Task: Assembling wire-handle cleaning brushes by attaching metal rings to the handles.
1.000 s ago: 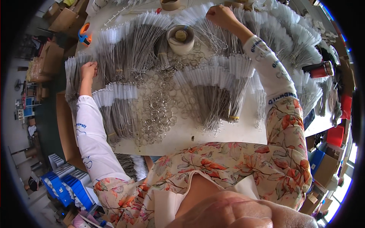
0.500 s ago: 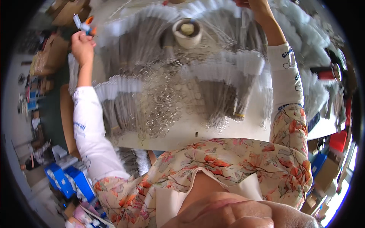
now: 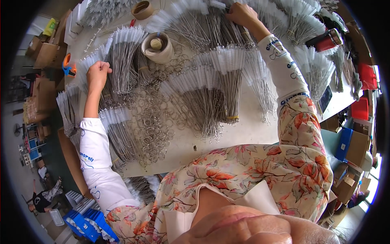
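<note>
Your left hand [image 3: 97,75] rests, fingers curled shut, on 1 fan-shaped bundle of wire brushes [image 3: 122,61] at the left of the white table [image 3: 248,132]. That bundle's long axis runs away from you, white bristle tips at the far end and bare wire stems toward your body. Your right hand [image 3: 243,14] reaches to the far edge and pinches the bristle end of another brush bundle [image 3: 221,28]; its stems also run roughly toward you.

At least 8 such bundles lie spread on the table, too overlapped for an exact count. 2 tape rolls sit near the far side: 1 white roll [image 3: 157,46] between your hands and 1 brown roll [image 3: 143,9] beyond it. A loose heap of metal rings [image 3: 154,124], too many to count, lies mid-table. 1 red cylinder [image 3: 327,39] lies at the right.
</note>
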`<action>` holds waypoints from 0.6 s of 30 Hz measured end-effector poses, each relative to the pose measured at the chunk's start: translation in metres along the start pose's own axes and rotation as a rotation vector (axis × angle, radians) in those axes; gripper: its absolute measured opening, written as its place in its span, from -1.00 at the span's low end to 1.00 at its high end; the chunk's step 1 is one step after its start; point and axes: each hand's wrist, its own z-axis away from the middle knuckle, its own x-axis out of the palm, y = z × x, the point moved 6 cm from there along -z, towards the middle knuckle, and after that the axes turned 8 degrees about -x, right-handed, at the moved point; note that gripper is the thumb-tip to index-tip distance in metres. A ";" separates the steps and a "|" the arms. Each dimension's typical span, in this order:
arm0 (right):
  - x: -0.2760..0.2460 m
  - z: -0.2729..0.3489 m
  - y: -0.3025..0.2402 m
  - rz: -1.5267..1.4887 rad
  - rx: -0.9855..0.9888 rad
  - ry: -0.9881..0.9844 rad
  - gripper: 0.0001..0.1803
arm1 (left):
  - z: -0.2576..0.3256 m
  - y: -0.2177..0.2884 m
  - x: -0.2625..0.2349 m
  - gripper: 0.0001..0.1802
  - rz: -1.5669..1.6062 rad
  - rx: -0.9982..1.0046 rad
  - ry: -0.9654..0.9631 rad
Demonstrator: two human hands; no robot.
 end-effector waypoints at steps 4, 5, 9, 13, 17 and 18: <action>0.009 -0.010 0.012 -0.017 -0.020 0.085 -0.68 | 0.003 0.005 0.005 -0.77 0.010 0.090 0.052; 0.013 -0.016 0.017 -0.086 -0.030 0.026 -0.68 | 0.003 0.004 0.006 -0.77 0.007 0.093 0.051; 0.022 -0.014 0.038 -0.469 0.012 -0.065 -0.69 | 0.004 0.012 0.011 -0.80 -0.071 0.090 0.027; 0.012 -0.009 0.034 -0.418 -0.045 -0.007 -0.70 | 0.004 0.022 0.005 -0.82 -0.221 0.095 0.083; -0.042 0.014 0.011 -0.528 -0.019 0.244 -0.73 | 0.025 0.038 -0.011 -0.82 -0.364 0.150 0.194; -0.060 0.021 0.017 -0.630 0.021 0.391 -0.73 | 0.032 0.045 -0.018 -0.82 -0.399 0.163 0.245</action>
